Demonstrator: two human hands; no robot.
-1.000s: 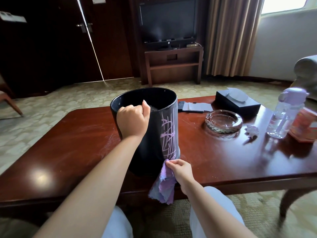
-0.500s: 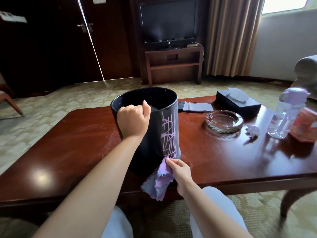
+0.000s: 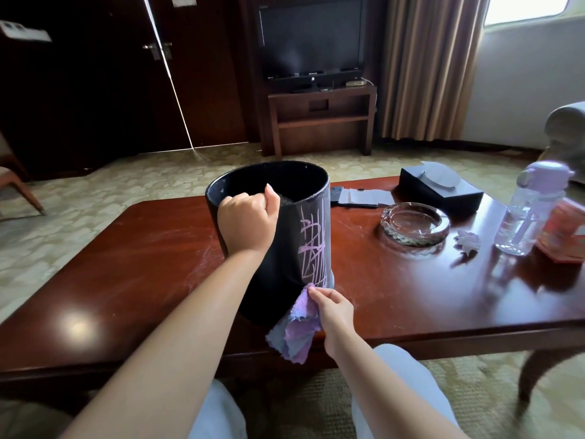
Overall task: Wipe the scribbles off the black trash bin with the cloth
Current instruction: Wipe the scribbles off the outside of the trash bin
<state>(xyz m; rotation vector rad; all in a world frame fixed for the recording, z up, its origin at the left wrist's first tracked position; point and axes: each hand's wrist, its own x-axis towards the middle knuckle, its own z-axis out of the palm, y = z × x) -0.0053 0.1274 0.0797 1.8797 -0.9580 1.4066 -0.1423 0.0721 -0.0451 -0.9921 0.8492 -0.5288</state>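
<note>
A black trash bin [image 3: 278, 267] stands on the dark red wooden table [image 3: 126, 270], near its front edge. Purple scribbles [image 3: 313, 248] run down the bin's right side. My left hand [image 3: 247, 223] grips the near rim of the bin, thumb up. My right hand [image 3: 332, 307] pinches a purple and grey cloth [image 3: 294, 327] at the foot of the bin, just under the scribbles. The top of the cloth touches the bin's lower wall, and the rest hangs down over the table edge.
To the right on the table are a glass ashtray [image 3: 414, 224], a black tissue box [image 3: 440, 190], a clear bottle with a purple cap [image 3: 531, 210], a red box [image 3: 566, 232], a crumpled white scrap [image 3: 467, 240] and papers [image 3: 357, 196]. A TV stand [image 3: 319, 118] stands behind.
My right hand has lifted the cloth a little up against the bottom of the bin. The cloth has bunched and swung. My left hand stays on the rim.
</note>
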